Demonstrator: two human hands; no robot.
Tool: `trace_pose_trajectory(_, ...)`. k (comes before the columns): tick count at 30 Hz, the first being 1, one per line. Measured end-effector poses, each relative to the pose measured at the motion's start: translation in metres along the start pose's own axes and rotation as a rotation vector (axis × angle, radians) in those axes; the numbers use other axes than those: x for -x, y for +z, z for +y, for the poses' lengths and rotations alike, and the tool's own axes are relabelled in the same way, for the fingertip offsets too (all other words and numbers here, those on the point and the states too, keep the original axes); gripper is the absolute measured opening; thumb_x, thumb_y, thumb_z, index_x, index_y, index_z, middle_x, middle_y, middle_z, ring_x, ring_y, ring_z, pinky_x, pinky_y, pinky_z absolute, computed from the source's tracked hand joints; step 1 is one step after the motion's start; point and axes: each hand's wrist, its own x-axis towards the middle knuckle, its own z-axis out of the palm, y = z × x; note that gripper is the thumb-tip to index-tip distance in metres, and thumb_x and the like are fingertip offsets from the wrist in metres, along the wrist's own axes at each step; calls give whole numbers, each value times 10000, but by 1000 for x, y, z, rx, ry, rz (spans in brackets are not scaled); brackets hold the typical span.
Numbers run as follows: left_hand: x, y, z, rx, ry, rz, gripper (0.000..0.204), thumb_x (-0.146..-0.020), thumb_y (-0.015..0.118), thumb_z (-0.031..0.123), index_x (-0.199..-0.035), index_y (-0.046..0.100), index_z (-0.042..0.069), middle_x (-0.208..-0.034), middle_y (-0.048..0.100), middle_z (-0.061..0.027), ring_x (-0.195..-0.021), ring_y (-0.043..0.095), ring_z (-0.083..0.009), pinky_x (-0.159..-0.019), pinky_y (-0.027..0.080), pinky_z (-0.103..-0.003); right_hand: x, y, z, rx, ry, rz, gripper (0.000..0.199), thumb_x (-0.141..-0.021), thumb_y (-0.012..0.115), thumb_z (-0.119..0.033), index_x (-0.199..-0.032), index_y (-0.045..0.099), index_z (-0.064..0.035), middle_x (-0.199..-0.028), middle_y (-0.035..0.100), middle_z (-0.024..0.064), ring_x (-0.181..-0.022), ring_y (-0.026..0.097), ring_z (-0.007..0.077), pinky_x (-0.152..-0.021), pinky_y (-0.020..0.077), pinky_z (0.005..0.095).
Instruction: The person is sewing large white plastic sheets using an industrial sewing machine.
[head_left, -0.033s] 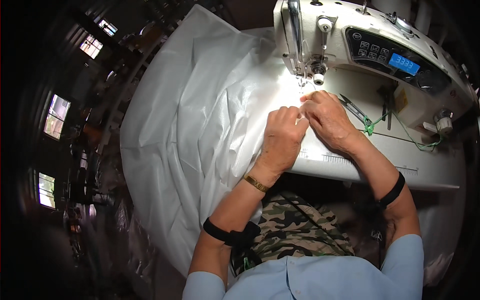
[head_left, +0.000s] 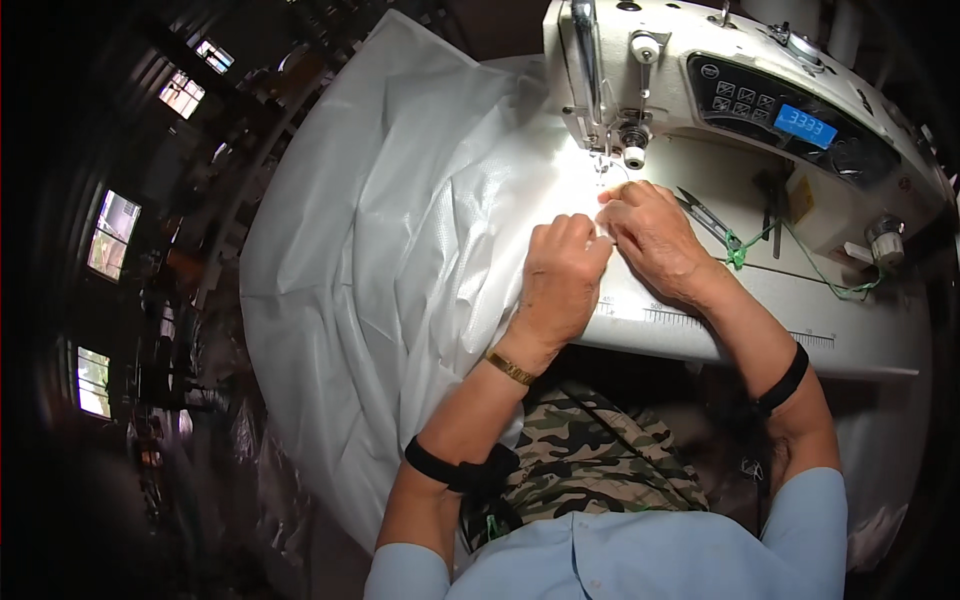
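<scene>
A large sheet of white, woven-looking material (head_left: pixel 400 220) spreads in folds over the left of the table and hangs down past its front edge. My left hand (head_left: pixel 565 275) pinches the sheet's right edge, fingers curled under. Just right of it and slightly farther away, my right hand (head_left: pixel 655 235) is closed on the same edge, its fingertips bent together. Both hands are close in front of the needle area of a white sewing machine (head_left: pixel 660 90). Bright lamp light washes out the material under the needle, so the edge there is hard to make out.
On the table right of my right hand lie thread snips (head_left: pixel 708 218) with green cord (head_left: pixel 736 250) tied to them. The cord runs to a knob (head_left: pixel 886 243) on the machine. A ruler scale (head_left: pixel 680 318) marks the table's front edge. A lit control panel (head_left: pixel 790 115) faces me.
</scene>
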Motion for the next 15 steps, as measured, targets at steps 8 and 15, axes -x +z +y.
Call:
trace_pose_trajectory(8, 16, -22, 22, -62, -132, -93, 109, -719, 645, 30, -813, 599, 61, -748, 515, -96, -700, 550, -290, -640, 415, -401, 5, -3, 4, -40, -37, -77, 197, -796, 597, 40, -956, 648, -62, -1053, 616, 114, -1069, 573, 285, -960, 405, 432)
trace_pose_trajectory(15, 29, -36, 30, -116, -119, -139, 137, -722, 646, 44, -857, 624, 52, -732, 515, -93, -641, 557, -271, -576, 444, -391, 1, -4, -1, -54, -2, -115, 110, -850, 598, -28, -913, 682, -57, -1051, 646, 113, -1040, 582, 271, -982, 397, 425)
